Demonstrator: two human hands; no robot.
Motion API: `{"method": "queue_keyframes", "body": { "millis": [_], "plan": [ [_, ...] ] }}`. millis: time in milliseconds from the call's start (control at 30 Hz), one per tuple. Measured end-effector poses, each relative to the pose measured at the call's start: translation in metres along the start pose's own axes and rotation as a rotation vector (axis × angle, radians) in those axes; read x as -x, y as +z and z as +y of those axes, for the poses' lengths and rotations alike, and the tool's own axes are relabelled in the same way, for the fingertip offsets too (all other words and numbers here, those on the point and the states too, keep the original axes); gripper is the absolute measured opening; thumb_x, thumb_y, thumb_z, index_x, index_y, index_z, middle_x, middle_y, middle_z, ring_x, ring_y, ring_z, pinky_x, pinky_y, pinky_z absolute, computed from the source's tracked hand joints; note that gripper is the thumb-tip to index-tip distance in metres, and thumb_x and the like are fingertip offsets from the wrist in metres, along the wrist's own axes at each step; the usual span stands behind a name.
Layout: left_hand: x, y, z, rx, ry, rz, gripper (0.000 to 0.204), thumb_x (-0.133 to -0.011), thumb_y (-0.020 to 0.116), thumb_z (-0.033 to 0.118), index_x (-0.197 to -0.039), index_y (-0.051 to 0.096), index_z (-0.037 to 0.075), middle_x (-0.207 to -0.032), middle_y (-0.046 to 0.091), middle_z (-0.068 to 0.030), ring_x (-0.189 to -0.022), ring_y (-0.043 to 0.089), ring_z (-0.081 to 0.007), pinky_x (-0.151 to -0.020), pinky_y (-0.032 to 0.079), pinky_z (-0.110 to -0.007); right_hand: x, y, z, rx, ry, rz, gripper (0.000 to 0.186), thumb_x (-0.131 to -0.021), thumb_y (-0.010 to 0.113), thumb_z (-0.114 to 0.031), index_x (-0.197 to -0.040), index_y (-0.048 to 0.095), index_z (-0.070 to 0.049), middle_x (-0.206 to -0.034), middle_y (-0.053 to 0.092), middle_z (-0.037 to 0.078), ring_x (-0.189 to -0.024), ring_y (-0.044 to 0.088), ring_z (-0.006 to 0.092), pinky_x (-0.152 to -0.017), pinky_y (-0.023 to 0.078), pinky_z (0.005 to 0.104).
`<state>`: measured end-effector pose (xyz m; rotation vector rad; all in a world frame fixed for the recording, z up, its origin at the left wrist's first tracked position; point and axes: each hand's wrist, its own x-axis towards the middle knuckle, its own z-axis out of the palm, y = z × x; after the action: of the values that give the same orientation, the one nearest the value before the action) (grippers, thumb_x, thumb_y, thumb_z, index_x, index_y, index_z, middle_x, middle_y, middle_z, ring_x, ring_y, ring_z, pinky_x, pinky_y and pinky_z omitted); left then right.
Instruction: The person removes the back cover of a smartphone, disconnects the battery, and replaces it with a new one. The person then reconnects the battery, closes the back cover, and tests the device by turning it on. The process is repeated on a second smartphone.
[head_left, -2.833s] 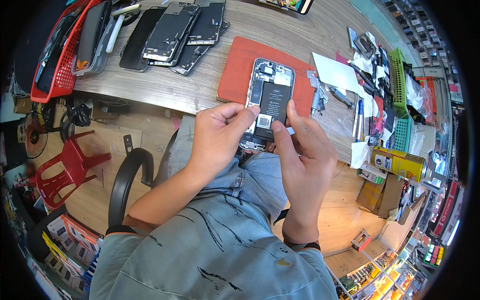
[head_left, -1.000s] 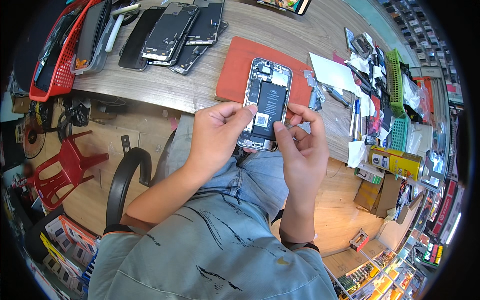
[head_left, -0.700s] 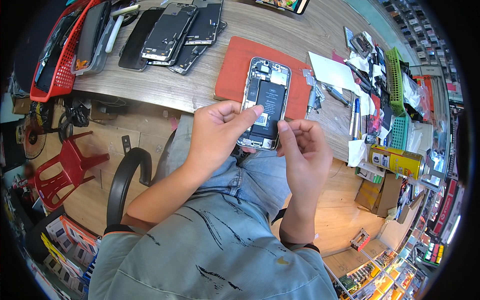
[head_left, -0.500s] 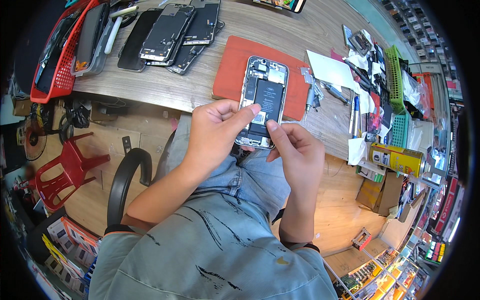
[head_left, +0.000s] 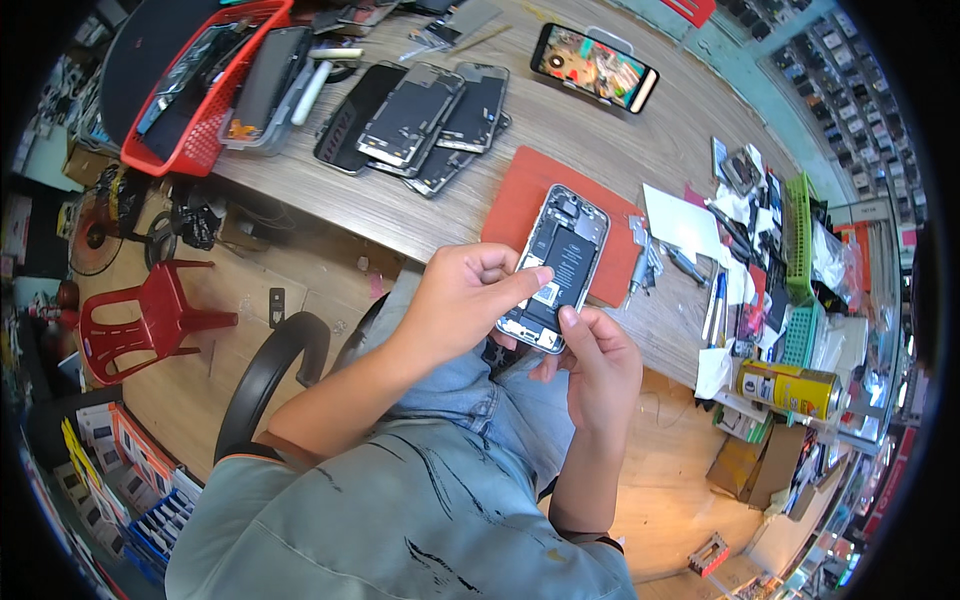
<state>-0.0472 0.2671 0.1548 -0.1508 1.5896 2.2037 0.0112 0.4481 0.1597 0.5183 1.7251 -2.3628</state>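
Note:
An opened phone (head_left: 572, 252), its black battery and inner parts bare, is held tilted over the front edge of a red mat (head_left: 535, 178). My left hand (head_left: 470, 295) grips its left side, thumb lying across the battery area and the other fingers curled behind the frame. At the lower right corner my right hand (head_left: 602, 355) pinches the phone, thumb on top and fingers bent underneath. Parts of the fingers of both hands are hidden under the phone. Beside the mat's right side lies a slim metal screwdriver (head_left: 640, 268).
A stack of phone screens (head_left: 412, 115) lies at the far left of the wooden table (head_left: 330, 205). Left of it stands a red basket (head_left: 205, 155). A lit phone (head_left: 597, 68) leans at the back. Tools, papers and a yellow can (head_left: 790, 388) crowd the right side.
The view has shifted, so the table sits lower and the lit phone at the back shows fully. Both hands keep hold of the opened phone, which now leans more to the right.

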Motion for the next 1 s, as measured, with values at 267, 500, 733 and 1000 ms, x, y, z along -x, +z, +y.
{"method": "queue_keyframes", "body": {
  "millis": [267,500,733,1000],
  "plan": [
    [-0.005,-0.035,0.039,-0.341,0.127,0.144,0.034,-0.105,0.077,0.030,-0.089,0.079,0.001,-0.065,0.068,0.0003,-0.049,0.055,-0.0037,-0.042,0.038,-0.024,-0.006,0.029,0.013,-0.100,-0.104,0.068,0.024,-0.110,0.068,-0.018,-0.111,0.070,0.006,-0.093,0.079,0.016,-0.068,0.076,0.0201,-0.066,0.064,0.0315],
    [-0.034,-0.104,0.069,-1.021,0.518,0.839,0.039,-0.092,0.088,0.034,-0.107,0.075,0.000,-0.088,0.071,-0.0071,-0.076,0.066,-0.0153,-0.067,0.052,-0.032,-0.010,0.035,0.024,-0.062,-0.112,0.097,0.028,-0.111,0.068,-0.021,-0.112,0.071,0.007,-0.096,0.079,0.015,-0.071,0.077,0.0211,-0.066,0.063,0.0292],
    [-0.052,-0.104,0.056,-1.347,0.525,0.893,0.075,-0.084,0.092,0.039,-0.142,0.058,0.005,-0.114,0.067,-0.0173,-0.103,0.069,-0.0338,-0.087,0.056,-0.046,-0.006,0.023,0.021,0.039,-0.062,0.038,0.030,-0.111,0.069,-0.022,-0.114,0.073,0.008,-0.098,0.079,0.016,-0.072,0.077,0.0186,-0.067,0.061,0.0274],
    [-0.052,-0.091,0.066,-1.189,0.454,0.850,0.085,-0.083,0.093,0.025,-0.152,0.049,0.000,-0.127,0.067,-0.0270,-0.116,0.067,-0.0423,-0.099,0.054,-0.048,-0.002,0.011,0.020,0.013,-0.054,-0.006,0.028,-0.109,0.071,-0.019,-0.118,0.072,0.007,-0.100,0.079,0.016,-0.077,0.077,0.0192,-0.070,0.060,0.0278]
  ]
}}
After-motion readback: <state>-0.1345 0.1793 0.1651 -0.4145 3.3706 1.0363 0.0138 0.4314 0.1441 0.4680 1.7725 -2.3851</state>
